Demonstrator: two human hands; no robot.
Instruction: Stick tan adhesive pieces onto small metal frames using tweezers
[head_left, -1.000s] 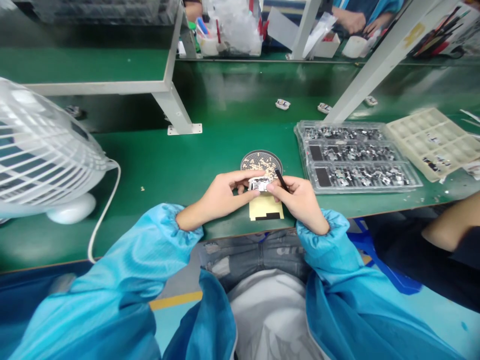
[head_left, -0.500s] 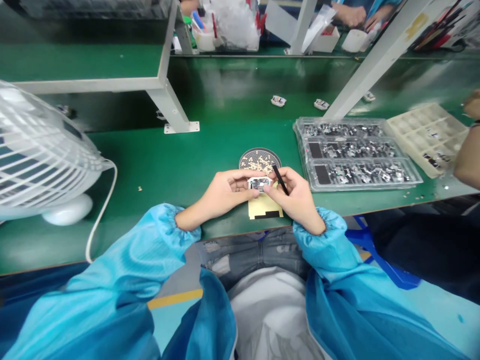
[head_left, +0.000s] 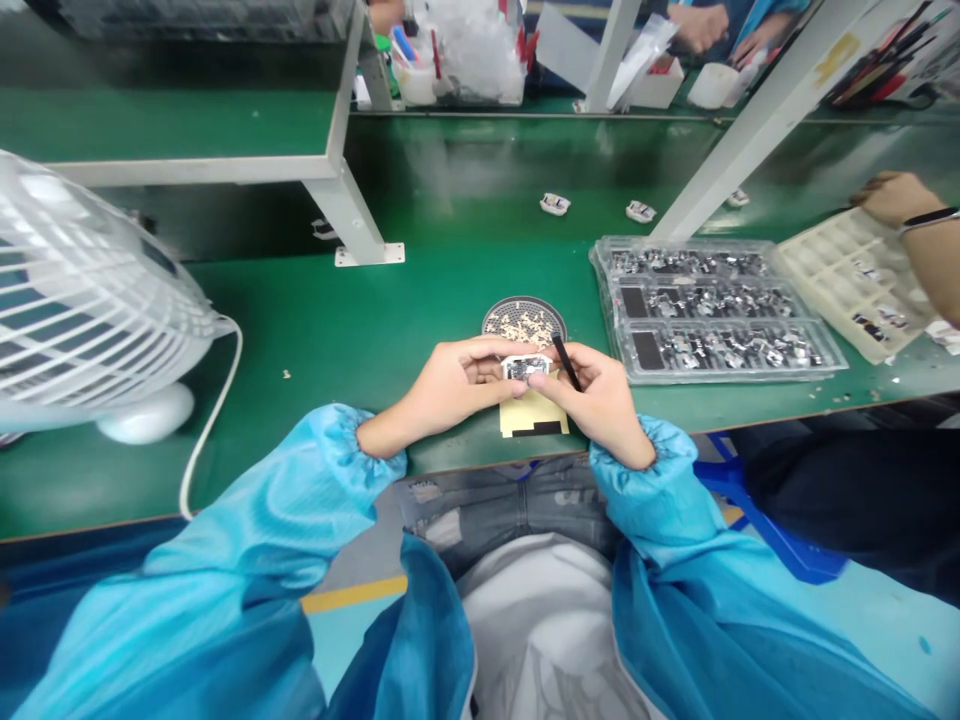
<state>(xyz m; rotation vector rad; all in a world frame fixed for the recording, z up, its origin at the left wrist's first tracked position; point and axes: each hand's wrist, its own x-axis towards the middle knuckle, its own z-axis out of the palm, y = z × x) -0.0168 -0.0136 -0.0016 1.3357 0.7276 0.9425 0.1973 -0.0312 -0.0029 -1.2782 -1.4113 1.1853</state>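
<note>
My left hand [head_left: 450,385] is closed round a small white part [head_left: 522,367] with dark insides, held just above the green bench. My right hand [head_left: 600,395] pinches the same part from the right, and a thin black tool [head_left: 565,362] sticks up between its fingers. Under both hands lies a yellow sheet [head_left: 534,414] with a black strip along its near edge. Just beyond the hands sits a round dark dish [head_left: 523,320] with several small pale pieces in it.
A clear tray [head_left: 712,305] of small metal parts lies to the right, with a cream compartment tray [head_left: 855,280] past it, where another person's hand [head_left: 896,195] reaches. A white fan [head_left: 82,290] with its cord stands at left. Small white parts [head_left: 555,204] rest farther back.
My hands have stayed together on the small part, shifting only slightly. At the right, another person's arm has risen from the bench edge to the cream tray.
</note>
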